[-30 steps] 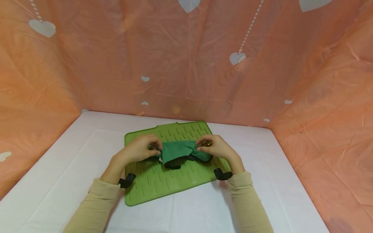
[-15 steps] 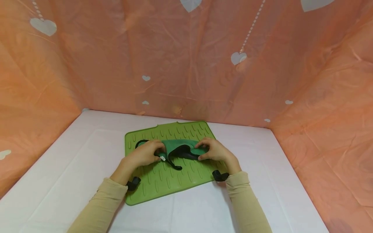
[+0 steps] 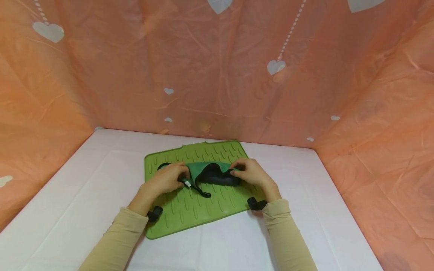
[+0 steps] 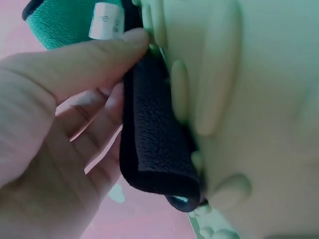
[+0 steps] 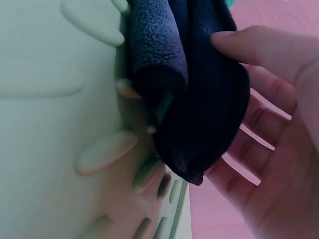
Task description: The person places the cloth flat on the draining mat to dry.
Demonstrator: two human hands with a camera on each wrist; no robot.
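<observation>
A two-sided fleecy cloth (image 3: 203,168), green on one face and black on the other, lies bunched and partly folded over a green ridged mat (image 3: 200,212). My left hand (image 3: 168,177) pinches its left part between thumb and fingers, beside a white tag (image 4: 107,21). At the right end my right hand (image 3: 253,174) holds the cloth's edge, thumb on the black face (image 5: 214,99) and fingers behind it. A black strip (image 3: 204,194) like a hanging loop trails from the cloth onto the mat. Parts of the cloth are hidden under both hands.
The mat lies slightly turned on a white-covered table (image 3: 112,180). An orange curtain with white hearts (image 3: 217,94) surrounds the back and sides. A black wrist device (image 3: 155,213) sits by each sleeve cuff.
My left hand has shifted a little right and nearer. The cloth's near edge has been turned back, so more black face shows between the hands, and the loop now trails out.
</observation>
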